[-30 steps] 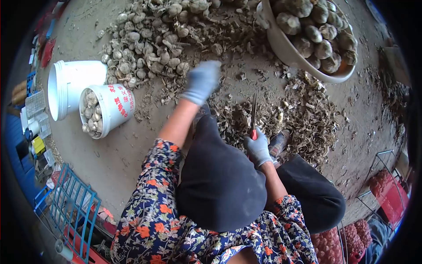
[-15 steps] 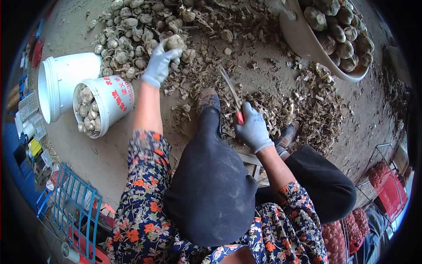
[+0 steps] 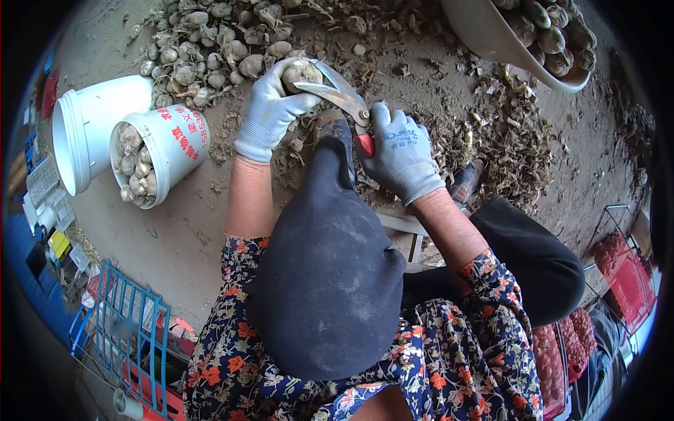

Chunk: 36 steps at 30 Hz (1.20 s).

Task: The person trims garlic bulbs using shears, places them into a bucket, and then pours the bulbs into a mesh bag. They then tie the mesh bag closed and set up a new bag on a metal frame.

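Note:
My left hand [image 3: 268, 119], in a pale grey work glove, is closed around a dirt-covered garlic bulb [image 3: 302, 72]. A pair of pruning shears [image 3: 345, 99] with red handles is in the grip of my gloved right hand [image 3: 401, 153]. Its two blades are spread, one on each side of the bulb. Both hands are over the ground just beyond my knee. Past my left hand lies a heap of untrimmed garlic [image 3: 210, 49], and dry trimmings [image 3: 505, 144] are strewn to the right.
On the left, a white bucket [image 3: 172, 144] with red lettering lies tipped, garlic inside. Another white bucket [image 3: 105, 116] lies beside it. A pale tub [image 3: 484, 38] of bulbs stands at the upper right. Red mesh sacks [image 3: 576, 337] and a blue metal rack [image 3: 130, 316] flank me.
My left hand has brought the bulb from the heap toward the right and nearer to me. The shears, earlier pointing up away from it, now have their blades opened about the bulb.

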Tool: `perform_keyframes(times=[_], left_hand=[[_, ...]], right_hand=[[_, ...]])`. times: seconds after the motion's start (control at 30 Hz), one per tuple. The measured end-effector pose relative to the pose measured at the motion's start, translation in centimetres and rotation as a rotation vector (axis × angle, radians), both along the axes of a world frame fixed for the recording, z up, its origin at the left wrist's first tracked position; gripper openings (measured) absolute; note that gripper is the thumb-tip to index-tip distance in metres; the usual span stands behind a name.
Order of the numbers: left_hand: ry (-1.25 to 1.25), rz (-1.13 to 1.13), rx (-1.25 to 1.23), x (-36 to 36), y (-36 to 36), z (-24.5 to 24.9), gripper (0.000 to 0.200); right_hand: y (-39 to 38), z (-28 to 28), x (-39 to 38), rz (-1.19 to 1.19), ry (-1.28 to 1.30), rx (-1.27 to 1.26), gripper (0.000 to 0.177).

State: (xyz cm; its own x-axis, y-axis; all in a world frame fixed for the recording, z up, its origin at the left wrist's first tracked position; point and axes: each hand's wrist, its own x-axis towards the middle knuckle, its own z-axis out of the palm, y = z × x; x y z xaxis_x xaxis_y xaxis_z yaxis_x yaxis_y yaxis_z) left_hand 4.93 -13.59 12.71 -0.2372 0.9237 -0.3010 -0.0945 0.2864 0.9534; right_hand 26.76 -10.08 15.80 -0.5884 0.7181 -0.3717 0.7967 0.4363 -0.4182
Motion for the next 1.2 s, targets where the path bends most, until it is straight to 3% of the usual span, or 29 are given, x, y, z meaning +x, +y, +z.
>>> perform_keyframes(times=[0.3, 0.37, 0.4, 0.47, 0.5, 0.6, 0.67, 0.7, 0.8, 0.9, 1.0, 1.2], left_hand=[[0.016, -0.080, -0.207, 0.9, -0.3, 0.5, 0.047], [-0.213, -0.077, -0.234, 1.2, -0.2, -0.1, 0.047], [-0.214, -0.076, -0.236, 1.5, -0.4, -1.0, 0.047], [-0.474, 0.067, 0.012, 2.4, -0.8, -2.7, 0.047], [-0.652, 0.025, 0.037, 2.0, -1.2, -2.9, 0.052], [-0.797, 0.132, 0.131, 2.1, -1.7, -3.8, 0.054], [-0.804, 0.150, 0.035, 2.1, -1.8, -3.1, 0.061], [-0.417, 0.115, -0.007, 2.5, -1.6, -2.6, 0.065], [0.310, -0.028, 0.047, 2.4, -1.3, -2.0, 0.085], [0.690, -0.157, 0.056, 2.8, -1.7, -0.9, 0.104], [0.713, -0.243, 0.020, 2.6, -2.0, -1.1, 0.099], [0.787, -0.279, 0.023, 2.5, -1.9, -0.9, 0.100]], right_hand=[[-0.3, -1.4, 0.6, 0.076, -0.109, -0.132, 0.044], [-0.9, -2.8, 1.0, -0.118, 0.066, -0.267, 0.039], [-1.3, -3.1, 1.1, -0.117, 0.065, -0.269, 0.039], [-2.1, -3.4, 1.1, -0.247, 0.091, -0.341, 0.033], [-2.6, -3.8, 1.6, -0.269, 0.102, -0.324, 0.029], [-3.3, -3.4, 3.0, -0.268, 0.064, -0.291, 0.029], [-3.3, -2.9, 3.6, -0.243, 0.056, -0.297, 0.030], [-3.2, -2.8, 3.8, -0.220, 0.050, -0.299, 0.032], [-3.1, -2.7, 3.5, -0.185, 0.061, -0.301, 0.036], [-2.6, -2.4, 2.8, -0.153, 0.118, -0.317, 0.040], [-2.1, -2.7, 2.1, -0.123, 0.162, -0.332, 0.043], [-1.4, -2.6, 1.5, 0.048, 0.002, -0.265, 0.039]])
